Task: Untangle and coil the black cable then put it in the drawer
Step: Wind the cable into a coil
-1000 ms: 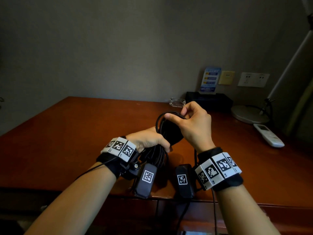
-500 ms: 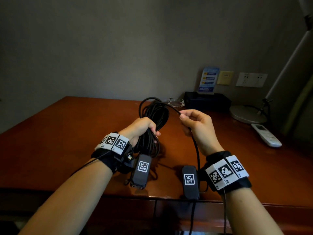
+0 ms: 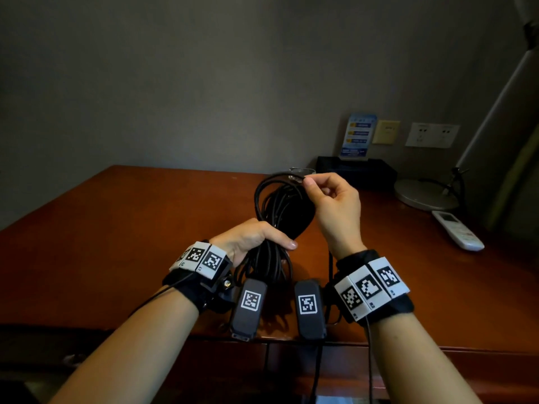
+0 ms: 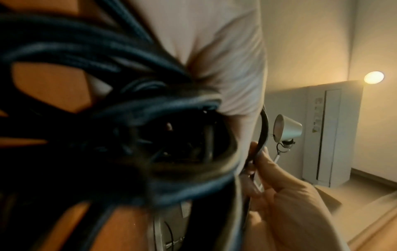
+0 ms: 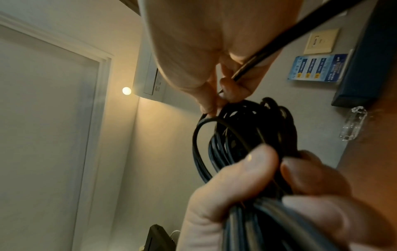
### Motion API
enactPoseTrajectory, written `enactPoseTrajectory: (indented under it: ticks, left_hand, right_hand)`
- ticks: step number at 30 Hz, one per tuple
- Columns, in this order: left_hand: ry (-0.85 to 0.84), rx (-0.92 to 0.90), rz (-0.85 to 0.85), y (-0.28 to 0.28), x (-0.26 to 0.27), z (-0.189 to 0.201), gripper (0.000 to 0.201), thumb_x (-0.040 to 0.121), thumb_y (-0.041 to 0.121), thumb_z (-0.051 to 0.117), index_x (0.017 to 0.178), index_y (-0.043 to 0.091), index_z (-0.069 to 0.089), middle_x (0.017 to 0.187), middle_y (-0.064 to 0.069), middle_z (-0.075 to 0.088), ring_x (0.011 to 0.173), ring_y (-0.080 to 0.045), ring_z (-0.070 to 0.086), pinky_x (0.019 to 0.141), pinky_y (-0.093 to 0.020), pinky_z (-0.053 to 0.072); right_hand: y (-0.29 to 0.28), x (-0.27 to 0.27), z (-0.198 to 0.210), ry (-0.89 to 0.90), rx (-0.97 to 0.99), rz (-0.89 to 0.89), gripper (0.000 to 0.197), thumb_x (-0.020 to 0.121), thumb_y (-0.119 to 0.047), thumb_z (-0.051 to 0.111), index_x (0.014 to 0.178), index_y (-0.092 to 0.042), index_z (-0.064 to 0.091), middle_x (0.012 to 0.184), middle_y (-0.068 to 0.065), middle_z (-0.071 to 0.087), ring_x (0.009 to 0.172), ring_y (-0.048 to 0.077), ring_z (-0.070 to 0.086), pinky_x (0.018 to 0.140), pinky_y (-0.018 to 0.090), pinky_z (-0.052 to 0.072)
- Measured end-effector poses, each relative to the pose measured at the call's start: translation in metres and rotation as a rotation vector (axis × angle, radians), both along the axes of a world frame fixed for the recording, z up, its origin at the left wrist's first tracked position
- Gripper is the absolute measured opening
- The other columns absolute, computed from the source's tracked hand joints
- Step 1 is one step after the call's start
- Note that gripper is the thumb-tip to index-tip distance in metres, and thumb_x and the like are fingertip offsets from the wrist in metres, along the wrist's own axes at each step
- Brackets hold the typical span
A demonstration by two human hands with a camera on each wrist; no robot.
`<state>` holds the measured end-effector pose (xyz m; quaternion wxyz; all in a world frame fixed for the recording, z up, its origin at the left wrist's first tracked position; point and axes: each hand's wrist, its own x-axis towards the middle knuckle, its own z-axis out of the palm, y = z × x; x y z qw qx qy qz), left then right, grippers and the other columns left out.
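Note:
The black cable (image 3: 277, 205) is gathered into a coil of several loops, held upright above the wooden desk (image 3: 131, 234). My left hand (image 3: 259, 239) grips the coil around its lower part, fingers wrapped round the bundle (image 5: 253, 139). My right hand (image 3: 306, 185) is at the top of the coil and pinches the cable's free end, where a clear plug (image 3: 295, 178) shows at the fingertips. In the left wrist view the cable (image 4: 133, 118) fills the frame, blurred, with my right hand (image 4: 277, 180) pinching one strand. Panels of the desk front (image 3: 437, 374) show below the edge.
At the back right of the desk stand a black box (image 3: 355, 170) with a blue card (image 3: 358, 135), a glass dish (image 3: 304, 170), a round lamp base (image 3: 425, 195) and a white remote (image 3: 458, 230). Wall sockets (image 3: 431, 135) sit above them.
My right hand has risen and carried the loose strand up onto the top of the coil, now holding the plug end. The left hand keeps gripping the coil, slightly lower.

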<state>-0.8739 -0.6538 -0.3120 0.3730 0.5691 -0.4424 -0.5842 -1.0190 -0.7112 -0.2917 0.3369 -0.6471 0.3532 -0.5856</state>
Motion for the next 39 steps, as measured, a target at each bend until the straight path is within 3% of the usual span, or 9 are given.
enactPoseTrajectory:
  ticks: [4, 9, 13, 18, 22, 30, 32, 35, 39]
  left_hand:
    - [0.136, 0.021, -0.073, -0.003, 0.0, -0.005, 0.011, 0.064, 0.01, 0.076, 0.067, 0.003, 0.068, 0.065, -0.009, 0.063, 0.053, -0.017, 0.062, 0.054, -0.026, 0.051]
    - [0.318, -0.002, -0.062, -0.002, -0.001, -0.01, 0.005, 0.067, 0.01, 0.071, 0.067, 0.005, 0.071, 0.07, -0.008, 0.064, 0.063, -0.018, 0.06, 0.068, -0.028, 0.049]
    - [0.442, -0.064, 0.005, -0.002, -0.002, -0.007, 0.003, 0.068, 0.006, 0.069, 0.068, 0.006, 0.073, 0.073, -0.008, 0.066, 0.07, -0.02, 0.064, 0.066, -0.031, 0.052]
    - [0.458, -0.073, 0.029, 0.007, -0.005, 0.004, 0.031, 0.073, 0.008, 0.068, 0.103, 0.005, 0.075, 0.1, -0.023, 0.07, 0.089, -0.036, 0.069, 0.085, -0.046, 0.055]
    - [0.593, -0.011, 0.032, 0.006, -0.009, 0.004, 0.073, 0.075, 0.01, 0.073, 0.142, 0.001, 0.044, 0.146, -0.034, 0.035, 0.135, -0.054, 0.032, 0.105, -0.071, 0.03]
    - [0.503, -0.111, 0.079, 0.002, -0.009, -0.003, 0.076, 0.07, 0.016, 0.079, 0.132, -0.013, 0.046, 0.134, -0.037, 0.043, 0.128, -0.057, 0.04, 0.102, -0.067, 0.038]
    - [0.449, -0.134, 0.116, 0.001, -0.008, -0.001, 0.042, 0.072, 0.015, 0.074, 0.105, -0.007, 0.063, 0.102, -0.03, 0.064, 0.091, -0.044, 0.066, 0.081, -0.047, 0.056]
    - [0.451, -0.148, 0.108, -0.005, -0.007, -0.003, 0.01, 0.078, 0.015, 0.065, 0.084, 0.007, 0.062, 0.066, -0.009, 0.064, 0.056, -0.022, 0.064, 0.056, -0.029, 0.054]
    - [0.447, -0.168, 0.106, -0.007, -0.007, -0.004, 0.054, 0.074, 0.017, 0.073, 0.121, -0.007, 0.06, 0.096, -0.018, 0.063, 0.086, -0.032, 0.063, 0.096, -0.049, 0.049]
  right_hand:
    - [0.001, 0.001, 0.002, -0.039, 0.063, 0.047, 0.012, 0.078, -0.043, 0.071, 0.074, -0.031, 0.072, 0.096, 0.011, 0.067, 0.095, 0.022, 0.064, 0.092, 0.05, 0.051]
    - [0.001, 0.003, 0.0, -0.143, 0.116, 0.186, 0.012, 0.085, -0.029, 0.066, 0.082, -0.02, 0.073, 0.098, 0.028, 0.065, 0.09, 0.03, 0.063, 0.09, 0.055, 0.05]
    - [0.002, 0.005, -0.005, -0.13, 0.072, 0.177, 0.008, 0.09, -0.024, 0.066, 0.093, -0.016, 0.068, 0.092, 0.005, 0.066, 0.086, 0.018, 0.06, 0.081, 0.039, 0.049]
    - [0.006, 0.007, -0.013, -0.173, 0.114, 0.177, 0.017, 0.091, -0.028, 0.066, 0.105, -0.019, 0.06, 0.099, 0.003, 0.065, 0.086, 0.017, 0.064, 0.076, 0.037, 0.053]
    - [0.005, 0.008, -0.016, -0.132, 0.078, 0.084, 0.024, 0.087, -0.041, 0.068, 0.083, -0.02, 0.057, 0.07, -0.007, 0.053, 0.062, 0.009, 0.049, 0.062, 0.032, 0.044]
    - [0.005, 0.006, -0.018, -0.071, 0.171, 0.075, 0.036, 0.084, -0.052, 0.065, 0.073, -0.02, 0.053, 0.063, -0.002, 0.06, 0.057, 0.033, 0.062, 0.056, 0.051, 0.055]
    - [0.004, 0.005, -0.018, -0.05, 0.184, 0.113, 0.033, 0.088, -0.046, 0.063, 0.074, -0.018, 0.055, 0.072, 0.007, 0.06, 0.063, 0.032, 0.063, 0.056, 0.047, 0.057]
    - [-0.001, 0.002, -0.02, 0.058, 0.179, 0.099, 0.037, 0.081, -0.055, 0.061, 0.064, -0.023, 0.054, 0.069, 0.002, 0.058, 0.073, 0.034, 0.063, 0.065, 0.051, 0.058]
    - [-0.001, 0.002, -0.02, 0.047, 0.159, 0.143, 0.034, 0.092, -0.035, 0.062, 0.063, -0.02, 0.053, 0.062, 0.0, 0.056, 0.058, 0.015, 0.055, 0.055, 0.032, 0.049]
